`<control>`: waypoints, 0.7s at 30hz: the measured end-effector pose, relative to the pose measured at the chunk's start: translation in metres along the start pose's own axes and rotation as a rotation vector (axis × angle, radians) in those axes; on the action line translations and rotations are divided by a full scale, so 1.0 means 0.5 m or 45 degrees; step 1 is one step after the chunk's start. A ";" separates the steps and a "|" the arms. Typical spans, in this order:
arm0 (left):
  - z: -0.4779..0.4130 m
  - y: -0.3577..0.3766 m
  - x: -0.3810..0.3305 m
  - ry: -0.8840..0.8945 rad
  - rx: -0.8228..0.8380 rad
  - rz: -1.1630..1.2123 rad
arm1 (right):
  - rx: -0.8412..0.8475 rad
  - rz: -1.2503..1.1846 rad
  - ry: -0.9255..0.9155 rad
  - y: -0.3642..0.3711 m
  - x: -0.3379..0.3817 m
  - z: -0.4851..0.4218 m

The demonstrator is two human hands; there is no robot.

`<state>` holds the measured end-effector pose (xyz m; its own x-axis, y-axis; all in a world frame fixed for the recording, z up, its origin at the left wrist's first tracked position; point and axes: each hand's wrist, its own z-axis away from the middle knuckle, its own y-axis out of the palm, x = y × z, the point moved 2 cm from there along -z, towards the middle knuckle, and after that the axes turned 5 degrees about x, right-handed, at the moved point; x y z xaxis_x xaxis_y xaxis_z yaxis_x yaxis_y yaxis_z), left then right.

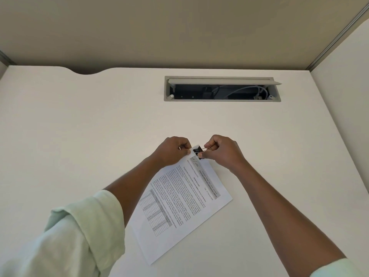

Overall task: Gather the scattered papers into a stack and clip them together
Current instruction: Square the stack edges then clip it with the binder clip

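Now the papers (179,208) lie as one stack on the desk (79,126), turned at an angle. On their far corner sits a black clip (197,150). The left hand (172,150) pinches that corner, and the right hand (221,151) pinches the clip's wire handle.

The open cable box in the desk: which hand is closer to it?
Right. The right hand lies directly below the cable box; the left hand sits below and further left.
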<state>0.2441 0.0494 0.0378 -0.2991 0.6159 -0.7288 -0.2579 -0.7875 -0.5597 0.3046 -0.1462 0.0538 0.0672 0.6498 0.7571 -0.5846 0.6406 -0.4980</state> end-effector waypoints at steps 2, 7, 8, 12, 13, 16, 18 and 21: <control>0.001 -0.002 0.001 0.003 -0.009 -0.003 | 0.023 0.004 0.017 0.002 0.000 0.001; 0.007 -0.003 0.008 0.007 -0.030 0.084 | 0.135 0.035 -0.013 0.004 -0.001 0.009; 0.010 -0.004 0.011 0.009 -0.036 0.140 | 0.166 0.018 -0.005 0.004 -0.004 0.012; 0.029 -0.020 0.023 0.035 -0.046 0.388 | 0.178 -0.180 0.132 -0.014 -0.032 0.034; 0.035 -0.026 0.031 0.031 -0.058 0.479 | 0.147 -0.245 0.153 -0.021 -0.044 0.043; 0.057 -0.051 0.064 0.014 -0.119 0.839 | 0.002 -0.540 0.145 -0.022 -0.086 0.077; 0.073 -0.069 0.082 0.021 -0.177 1.012 | 0.043 -0.722 0.145 0.002 -0.112 0.102; 0.098 -0.093 0.104 0.005 -0.250 1.229 | 0.255 -0.886 0.130 0.068 -0.118 0.138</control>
<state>0.1954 0.1193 0.0454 -0.2979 -0.2932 -0.9084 0.2524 -0.9420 0.2213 0.2251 -0.1907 0.0214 0.5466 0.1606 0.8218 -0.5152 0.8382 0.1788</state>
